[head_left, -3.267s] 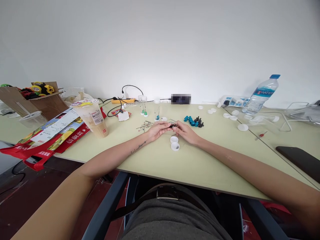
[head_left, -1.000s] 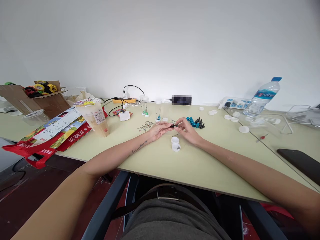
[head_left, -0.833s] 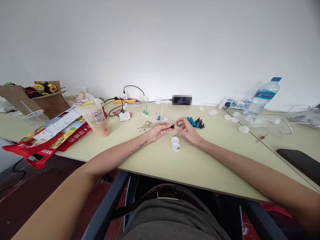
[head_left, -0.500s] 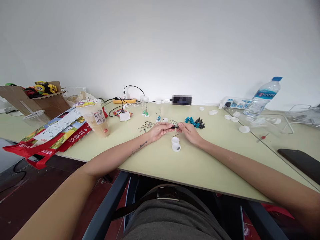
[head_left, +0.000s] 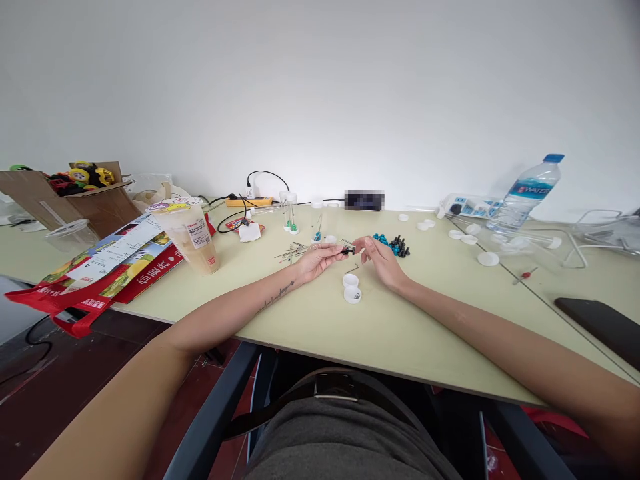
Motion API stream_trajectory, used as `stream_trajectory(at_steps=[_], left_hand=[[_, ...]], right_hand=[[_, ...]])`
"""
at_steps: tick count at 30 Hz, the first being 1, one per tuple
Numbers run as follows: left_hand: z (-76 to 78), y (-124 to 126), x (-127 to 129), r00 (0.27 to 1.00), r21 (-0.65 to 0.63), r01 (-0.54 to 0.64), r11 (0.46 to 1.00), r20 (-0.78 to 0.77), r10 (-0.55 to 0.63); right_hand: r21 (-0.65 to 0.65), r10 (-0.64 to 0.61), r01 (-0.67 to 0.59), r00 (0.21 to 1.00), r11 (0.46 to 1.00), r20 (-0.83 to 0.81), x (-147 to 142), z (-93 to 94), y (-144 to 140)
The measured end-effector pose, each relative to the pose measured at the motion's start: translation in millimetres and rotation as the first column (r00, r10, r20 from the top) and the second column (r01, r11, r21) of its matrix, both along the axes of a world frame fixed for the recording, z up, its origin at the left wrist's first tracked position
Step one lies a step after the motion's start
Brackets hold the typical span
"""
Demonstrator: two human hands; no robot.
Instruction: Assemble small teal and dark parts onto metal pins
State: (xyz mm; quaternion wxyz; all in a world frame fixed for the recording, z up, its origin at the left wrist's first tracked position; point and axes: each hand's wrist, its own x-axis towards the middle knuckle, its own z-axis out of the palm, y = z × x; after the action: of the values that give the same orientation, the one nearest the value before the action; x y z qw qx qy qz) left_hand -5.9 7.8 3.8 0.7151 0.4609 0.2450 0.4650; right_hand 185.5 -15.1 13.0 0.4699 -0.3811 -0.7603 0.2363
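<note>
Left hand (head_left: pixel 316 259) pinching small black part (head_left: pixel 346 251), right hand (head_left: pixel 381 259) at its right end, 2 white caps (head_left: pixel 351 287) near them, blue and black parts (head_left: pixel 391 245) far right

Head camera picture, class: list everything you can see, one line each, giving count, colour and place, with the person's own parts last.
table: one, pale green, across the view.
small dark part: one, black, pinched between both hands.
white caps: two, just in front of the hands.
pile of small parts: count unclear, blue and black, behind the right hand.
metal pins: count unclear, silver, behind the left hand.
clear tubes: about three, upright, further back.
drink cup: one, beige, on the left.
red bag: one, left edge.
cardboard box: one, brown, far left.
water bottle: one, clear, blue cap, right.
phone: one, black, right edge.
left hand: grip on the part.
right hand: grip on the part.
</note>
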Motion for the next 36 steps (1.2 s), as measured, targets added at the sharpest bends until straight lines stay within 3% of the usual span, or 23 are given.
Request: stream_trajectory(at_steps=[6, 36], left_hand=[[-0.9, 1.1, 0.5, 1.0, -0.004, -0.014, 1.0, 0.001, 0.014], [0.1, 1.1, 1.5, 1.0, -0.01, -0.005, 1.0, 0.009, 0.005]], right_hand=[[-0.086, 0.062, -0.066, 0.997, 0.994, -0.044, -0.2, -0.1, 0.6], [-0.027, -0.008, 0.007, 0.998, 1.0, -0.064, -0.5, 1.4, -1.6]])
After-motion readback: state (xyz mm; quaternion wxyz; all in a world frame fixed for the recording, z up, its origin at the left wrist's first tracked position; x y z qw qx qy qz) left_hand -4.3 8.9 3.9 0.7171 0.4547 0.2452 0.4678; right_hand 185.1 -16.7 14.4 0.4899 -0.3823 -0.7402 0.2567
